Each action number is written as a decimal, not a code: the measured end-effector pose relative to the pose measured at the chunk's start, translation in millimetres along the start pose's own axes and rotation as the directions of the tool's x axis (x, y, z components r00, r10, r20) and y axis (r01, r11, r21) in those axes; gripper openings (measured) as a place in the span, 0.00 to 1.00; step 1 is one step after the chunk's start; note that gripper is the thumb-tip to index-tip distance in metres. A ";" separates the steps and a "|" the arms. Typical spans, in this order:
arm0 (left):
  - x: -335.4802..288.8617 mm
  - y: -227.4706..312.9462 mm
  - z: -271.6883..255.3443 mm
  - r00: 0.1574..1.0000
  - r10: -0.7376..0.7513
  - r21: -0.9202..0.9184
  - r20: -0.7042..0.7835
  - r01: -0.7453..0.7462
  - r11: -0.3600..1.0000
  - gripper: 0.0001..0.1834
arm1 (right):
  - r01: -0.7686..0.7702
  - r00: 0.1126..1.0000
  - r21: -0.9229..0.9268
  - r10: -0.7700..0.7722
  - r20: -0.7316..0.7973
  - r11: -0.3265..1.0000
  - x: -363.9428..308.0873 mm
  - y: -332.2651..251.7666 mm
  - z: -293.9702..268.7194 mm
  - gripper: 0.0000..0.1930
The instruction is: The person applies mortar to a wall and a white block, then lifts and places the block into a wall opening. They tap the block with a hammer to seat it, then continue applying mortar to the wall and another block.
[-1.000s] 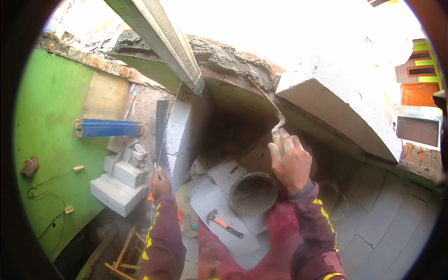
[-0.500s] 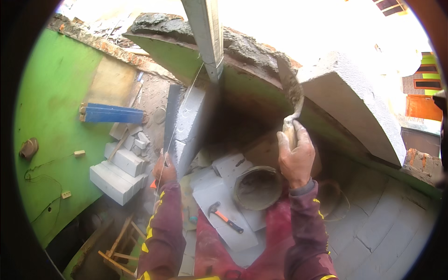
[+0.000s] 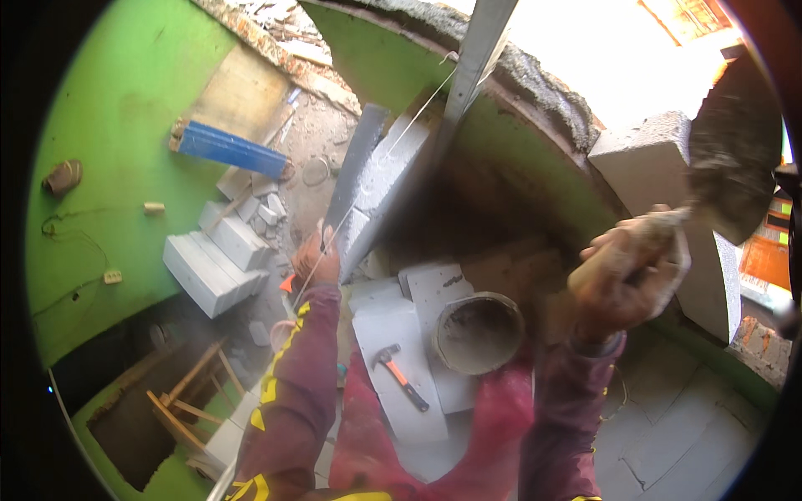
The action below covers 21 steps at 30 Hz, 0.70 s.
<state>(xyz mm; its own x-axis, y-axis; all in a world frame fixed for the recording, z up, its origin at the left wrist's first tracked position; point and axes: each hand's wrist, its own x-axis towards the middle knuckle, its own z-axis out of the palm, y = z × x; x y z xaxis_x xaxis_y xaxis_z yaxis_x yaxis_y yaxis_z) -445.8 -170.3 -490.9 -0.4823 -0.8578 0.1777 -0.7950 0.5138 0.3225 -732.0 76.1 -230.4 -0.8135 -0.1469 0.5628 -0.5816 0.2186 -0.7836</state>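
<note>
My right hand (image 3: 622, 280) is raised at the right, its fingers closed round the handle of a trowel (image 3: 735, 154). The broad blade looks dark and coated, and is blurred. Lower at the left, my left hand (image 3: 319, 253) has curled fingers beside the base of a flat dark-grey strip (image 3: 355, 167). An orange piece (image 3: 287, 284) sticks out below that hand; what the fingers grip is hidden. A taut white string (image 3: 418, 117) passes the hand and runs up along the narrow white block wall (image 3: 393, 171). A bucket (image 3: 479, 334) of grey mortar stands between my arms.
A hammer (image 3: 401, 377) with an orange and black handle lies on a pale block near my legs. Upright metal profile (image 3: 476, 71) rises ahead. Large white block (image 3: 643, 159) rests on the wall at right. Stacked blocks (image 3: 213, 271), a blue beam (image 3: 230, 150) and wooden frame (image 3: 196, 392) are left.
My right hand has swung the trowel to the right and nearer the camera. The view has shifted, and my left hand stays by the grey strip.
</note>
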 end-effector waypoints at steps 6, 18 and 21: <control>-4.9 3.9 -3.2 1.000 -0.025 0.047 -0.012 0.025 0.999 0.18 | -0.019 0.999 -0.126 0.024 0.041 0.992 12.1 36.7 10.0 0.19; -9.4 -9.7 1.7 0.997 -0.048 -0.081 -0.057 0.043 0.996 0.22 | -0.093 0.941 0.071 0.064 0.332 0.993 -22.4 52.3 -34.3 0.08; -7.3 -12.8 -2.2 0.996 -0.073 -0.134 -0.048 0.066 0.989 0.22 | -0.213 0.922 0.130 0.155 0.355 0.969 -15.5 9.1 -34.4 0.10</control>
<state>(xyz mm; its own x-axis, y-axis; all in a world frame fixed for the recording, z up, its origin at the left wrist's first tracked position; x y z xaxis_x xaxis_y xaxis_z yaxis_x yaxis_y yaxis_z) -431.4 -170.7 -494.3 -0.4049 -0.8927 0.1978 -0.7687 0.4495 0.4551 -724.4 113.6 -237.2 -0.8430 -0.4438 0.3041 -0.3913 0.1180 -0.9127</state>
